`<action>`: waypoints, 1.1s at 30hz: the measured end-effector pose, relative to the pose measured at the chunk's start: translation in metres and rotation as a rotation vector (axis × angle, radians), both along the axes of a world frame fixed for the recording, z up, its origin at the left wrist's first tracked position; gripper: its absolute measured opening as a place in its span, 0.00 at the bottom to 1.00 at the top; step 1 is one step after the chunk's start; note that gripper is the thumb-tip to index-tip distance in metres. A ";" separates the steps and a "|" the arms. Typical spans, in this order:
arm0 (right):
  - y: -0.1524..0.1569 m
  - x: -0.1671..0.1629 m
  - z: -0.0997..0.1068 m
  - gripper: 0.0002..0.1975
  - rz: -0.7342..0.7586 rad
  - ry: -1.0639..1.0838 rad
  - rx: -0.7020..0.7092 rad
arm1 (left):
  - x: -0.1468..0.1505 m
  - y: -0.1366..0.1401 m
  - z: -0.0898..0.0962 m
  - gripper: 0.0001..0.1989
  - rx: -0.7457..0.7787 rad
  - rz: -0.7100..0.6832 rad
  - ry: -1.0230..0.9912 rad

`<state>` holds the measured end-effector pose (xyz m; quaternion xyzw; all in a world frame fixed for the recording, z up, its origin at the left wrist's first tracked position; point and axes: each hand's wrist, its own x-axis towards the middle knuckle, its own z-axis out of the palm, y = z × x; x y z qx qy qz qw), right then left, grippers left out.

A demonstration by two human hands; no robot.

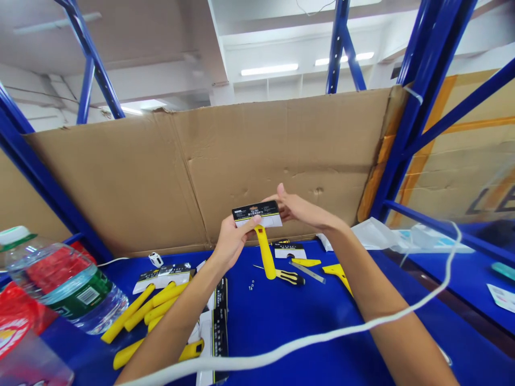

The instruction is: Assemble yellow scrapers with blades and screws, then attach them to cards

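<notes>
My left hand (234, 236) is closed on a black-and-white packaging card (257, 213), its thumb across the front. A yellow handle (265, 254) hangs from the card's lower edge; whatever joins it behind the card is hidden. At the card's right end is my right hand (290, 206), thumb raised and fingers apart, some partly behind the card. On the blue table below lie a yellow-and-black screwdriver (293, 276), a metal blade strip (308, 271), a flat yellow piece (306, 262) and another yellow piece (338, 272). Several small metal bits (251, 286) are scattered nearby.
Several carded yellow handles (155, 305) are piled at left, beside a stack of cards (219, 321). A large water bottle (66, 284) leans at far left. A white cable (322, 336) crosses the foreground. Cardboard (281, 150) stands behind, between blue rack posts (414, 107).
</notes>
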<state>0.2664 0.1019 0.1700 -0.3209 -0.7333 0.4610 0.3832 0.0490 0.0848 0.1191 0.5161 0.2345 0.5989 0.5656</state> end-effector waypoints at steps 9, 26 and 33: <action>-0.014 -0.038 -0.011 0.24 0.457 -0.056 0.084 | -0.024 -0.006 0.028 0.34 0.175 0.137 -0.111; -0.002 -0.047 -0.020 0.23 -0.019 0.075 0.437 | -0.027 -0.010 0.034 0.52 0.411 0.544 -0.061; 0.011 -0.042 -0.023 0.22 -0.325 0.021 0.683 | -0.020 -0.005 0.027 0.35 0.169 0.215 -0.087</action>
